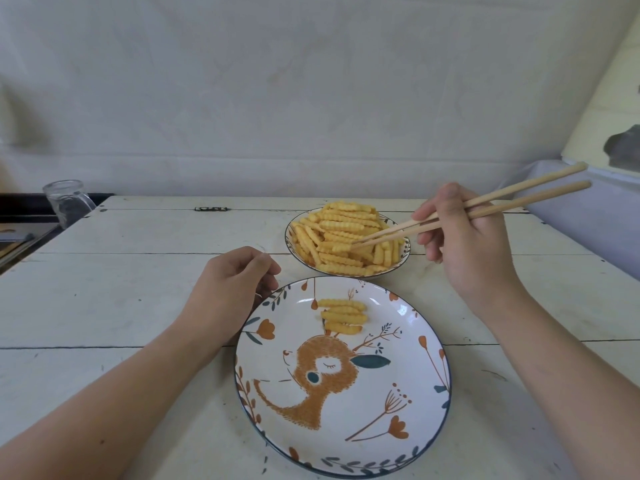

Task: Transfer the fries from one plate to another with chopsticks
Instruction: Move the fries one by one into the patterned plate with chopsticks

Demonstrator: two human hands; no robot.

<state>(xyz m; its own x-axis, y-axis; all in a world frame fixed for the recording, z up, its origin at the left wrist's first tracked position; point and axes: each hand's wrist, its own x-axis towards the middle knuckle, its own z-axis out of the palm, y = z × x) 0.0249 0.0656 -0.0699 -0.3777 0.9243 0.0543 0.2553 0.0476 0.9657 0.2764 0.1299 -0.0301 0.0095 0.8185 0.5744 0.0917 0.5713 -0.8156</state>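
White sheeting hangs behind a worn, white-painted plank table (138,306), and on it two dishes sit close together. At the back, a small dark-rimmed plate (404,252) is heaped with crinkle-cut fries (332,237). Nearer the camera lies a large plate (408,341) painted with a sleeping deer and orange flowers, and four or so fries (343,315) lie stacked on its far side. The right hand (464,244) grips a pair of wooden chopsticks (467,211), fingers curled round the shafts, the tips down in the heap on the small plate and closing on one fry there. The left hand (232,289) rests on the table just beside the large plate's far-left rim, fingers loosely curled and holding nothing. Off at the table's far-left corner stands a clear glass jar (67,202), and a small dark object (212,209) lies near the back edge.
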